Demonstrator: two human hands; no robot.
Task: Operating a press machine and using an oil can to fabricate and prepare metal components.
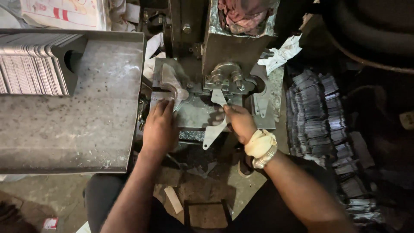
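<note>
My right hand (pixel 239 123), with a cloth wrap and a metal bangle at the wrist, pinches a flat, elongated metal blank (pixel 217 116) lying on the press bed (pixel 194 115) just below the die (pixel 226 78). My left hand (pixel 160 126) rests flat on the bed's left edge, fingertips touching a second curved metal blank (pixel 174 85) that leans against the press body. Whether the left hand grips it cannot be told.
A grey steel tray (pixel 86 116) at left holds a row of stacked blanks (pixel 30 69). At right, a heap of stamped pieces (pixel 319 116) covers the floor. Another blank (pixel 261 101) hangs at the die's right. Rags (pixel 282 51) sit by the press.
</note>
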